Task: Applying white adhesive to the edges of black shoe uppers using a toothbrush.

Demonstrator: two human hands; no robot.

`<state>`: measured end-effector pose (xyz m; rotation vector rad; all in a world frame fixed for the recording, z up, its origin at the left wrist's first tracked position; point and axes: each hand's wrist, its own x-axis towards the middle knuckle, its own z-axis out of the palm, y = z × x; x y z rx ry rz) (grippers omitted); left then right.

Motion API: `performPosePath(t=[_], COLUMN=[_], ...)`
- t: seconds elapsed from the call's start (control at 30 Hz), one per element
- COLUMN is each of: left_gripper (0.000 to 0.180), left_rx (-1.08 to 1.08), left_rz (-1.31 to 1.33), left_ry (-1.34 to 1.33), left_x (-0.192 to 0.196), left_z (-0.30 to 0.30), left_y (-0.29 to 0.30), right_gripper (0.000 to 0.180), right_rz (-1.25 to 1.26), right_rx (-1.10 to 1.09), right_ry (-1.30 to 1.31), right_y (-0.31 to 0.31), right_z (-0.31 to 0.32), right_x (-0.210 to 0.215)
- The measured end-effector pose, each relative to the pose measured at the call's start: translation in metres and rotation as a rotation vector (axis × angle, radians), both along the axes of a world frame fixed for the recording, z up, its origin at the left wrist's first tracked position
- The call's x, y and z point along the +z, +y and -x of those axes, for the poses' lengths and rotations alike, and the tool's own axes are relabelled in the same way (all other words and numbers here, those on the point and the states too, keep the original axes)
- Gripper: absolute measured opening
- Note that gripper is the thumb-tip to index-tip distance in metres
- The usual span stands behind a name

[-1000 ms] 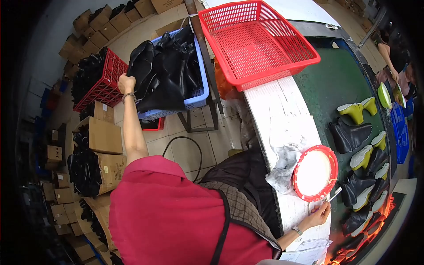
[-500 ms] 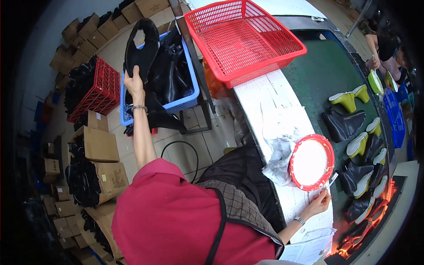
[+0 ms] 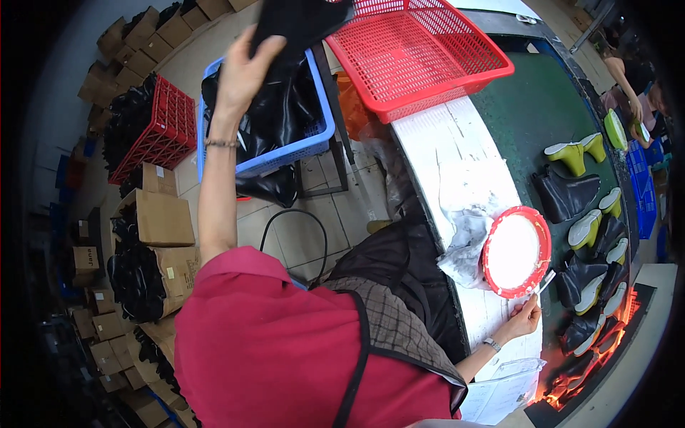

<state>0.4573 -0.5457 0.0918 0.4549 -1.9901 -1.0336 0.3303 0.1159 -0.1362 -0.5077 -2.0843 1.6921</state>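
My left hand [image 3: 246, 75] is closed on a black boot upper [image 3: 303, 28], raised above the blue basket [image 3: 285, 158], which is full of shiny black boot uppers [image 3: 282, 114]. The held piece runs out of the top of the view. My right hand [image 3: 524, 319] pinches a thin white brush-like tool [image 3: 548, 279] beside a round tub with a red rim [image 3: 546, 246]. White liquid [image 3: 515, 251] fills the tub, and its rim is smeared. A crumpled, white-stained plastic sheet [image 3: 460, 257] lies against the tub.
A red basket [image 3: 435, 96] sits on the white bench [image 3: 435, 146]. Boots and yellow-green soles [image 3: 567, 157] lie on the green belt [image 3: 510, 118], near a glowing orange heater [image 3: 571, 389]. Cartons [image 3: 164, 217] and a red crate [image 3: 157, 135] stand left. A co-worker's arm [image 3: 624, 85] shows at far right.
My left hand has lifted the boot upper up and rightward, toward the red basket. My right hand still holds the white tool beside the tub. The view has shifted slightly.
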Motion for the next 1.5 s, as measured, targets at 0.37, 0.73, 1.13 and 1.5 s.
performPosePath(t=[0.37, 0.73, 1.13, 1.5], left_gripper=[0.059, 0.108, 0.029, 0.033], left_rx=[0.242, 0.274, 0.222, -0.142], left_rz=[0.128, 0.504, 0.156, -0.717], left_ry=[-0.604, -0.897, -0.122, 0.077], left_x=[-0.086, -0.097, 0.046, -0.103], left_z=[-0.066, 0.032, -0.062, 0.084], left_y=[-0.009, -0.095, 0.035, 0.204], right_gripper=[0.033, 0.039, 0.041, 0.022], right_rz=[-0.007, -0.032, -0.016, -0.534], right_rx=[0.076, 0.103, -0.066, 0.221], right_ry=[0.027, -0.005, -0.048, 0.081], right_y=[0.002, 0.012, 0.013, -0.009], right_z=[0.000, -0.015, 0.005, -0.019], right_x=[-0.001, 0.004, 0.008, 0.093])
